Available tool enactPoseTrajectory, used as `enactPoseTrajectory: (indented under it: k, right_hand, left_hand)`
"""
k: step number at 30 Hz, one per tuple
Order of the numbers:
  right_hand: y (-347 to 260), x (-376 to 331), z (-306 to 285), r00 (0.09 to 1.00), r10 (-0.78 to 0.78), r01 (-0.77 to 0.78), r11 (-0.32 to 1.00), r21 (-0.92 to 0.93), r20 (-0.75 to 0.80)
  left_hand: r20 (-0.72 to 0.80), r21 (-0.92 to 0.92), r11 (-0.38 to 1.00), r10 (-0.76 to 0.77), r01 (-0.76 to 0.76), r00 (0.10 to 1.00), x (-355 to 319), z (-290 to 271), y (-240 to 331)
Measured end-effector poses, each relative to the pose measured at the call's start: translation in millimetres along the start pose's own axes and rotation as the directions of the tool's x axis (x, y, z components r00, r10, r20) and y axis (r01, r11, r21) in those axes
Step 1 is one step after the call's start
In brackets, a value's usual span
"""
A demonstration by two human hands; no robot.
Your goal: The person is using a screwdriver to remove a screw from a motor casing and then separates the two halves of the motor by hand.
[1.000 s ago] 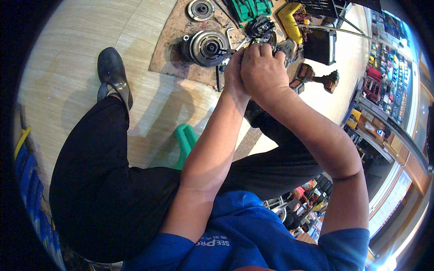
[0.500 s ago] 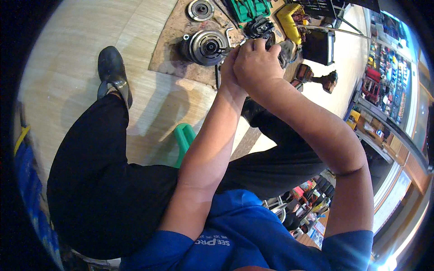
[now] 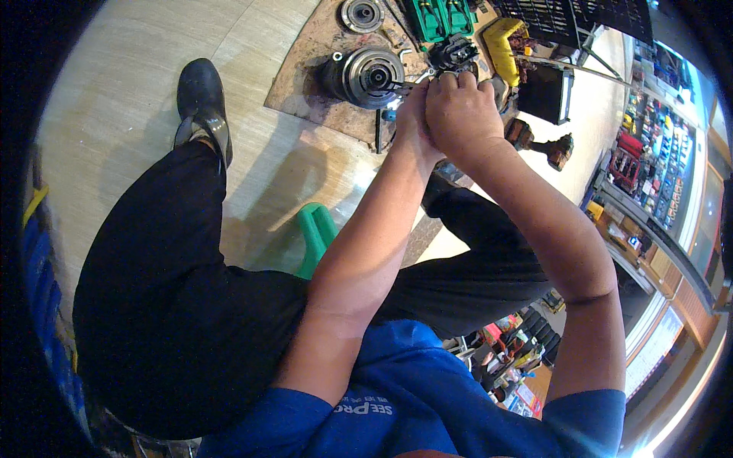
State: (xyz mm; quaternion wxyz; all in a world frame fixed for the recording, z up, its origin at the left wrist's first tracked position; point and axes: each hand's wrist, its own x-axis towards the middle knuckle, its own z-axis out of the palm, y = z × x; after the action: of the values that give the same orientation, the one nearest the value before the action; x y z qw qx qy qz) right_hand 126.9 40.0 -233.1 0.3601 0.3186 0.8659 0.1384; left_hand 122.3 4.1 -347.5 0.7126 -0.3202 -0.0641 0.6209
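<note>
Both hands are closed together beside a round metal pulley (image 3: 377,75) on a grooved, cylindrical machine part. My left hand (image 3: 417,116) lies under my right hand (image 3: 463,114), whose fingers curl over the top. Dark jaws of a plier-like tool (image 3: 395,87) stick out from the left hand and reach the pulley's hub. Its handles are hidden in my grip. A small blue piece (image 3: 389,115) shows just left of my left hand. Beyond the hands sits a dark, bulky part (image 3: 453,52).
The stained board (image 3: 294,95) also bears a second metal disc (image 3: 362,14), a green tool case (image 3: 439,17) and a yellow angled piece (image 3: 504,47). To the right lies a cordless power tool (image 3: 553,149). A green stool (image 3: 316,233) stands between my legs.
The whole view has shifted, so the board and hands appear farther right. My right fingers sit closer together, and the blue piece by my left hand now shows. The jaws remain at the hub.
</note>
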Motion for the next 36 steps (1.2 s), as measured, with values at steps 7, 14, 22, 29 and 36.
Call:
enactPoseTrajectory:
  k: [7,14,22,29,36]
  right_hand:
    - [-3,-1,-2,1.0,-0.021,0.021,1.0,0.004,-0.001]
    - [-6,-1,-3,0.999,0.02,-0.021,1.0,0.021,0.029]
    - [-6,0,-2,0.999,0.022,-0.025,0.997,0.073,0.031]
    - [-3,-1,-8,0.996,0.008,-0.016,0.996,0.093,0.088]
    - [-8,0,-6,0.996,0.012,-0.019,0.997,0.081,0.085]
  left_hand:
    - [-0.137,-0.02,0.999,-0.033,0.031,0.99,-3,12,5]
    - [-0.153,0.028,0.997,-0.062,0.067,0.986,-12,23,9]
    - [-0.008,-0.002,0.999,-0.053,0.053,0.999,0,-1,7]
    - [-0.025,0.062,0.997,-0.046,0.047,0.999,-15,15,7]
    - [-0.097,-0.02,0.998,-0.066,0.064,0.993,-2,-5,7]
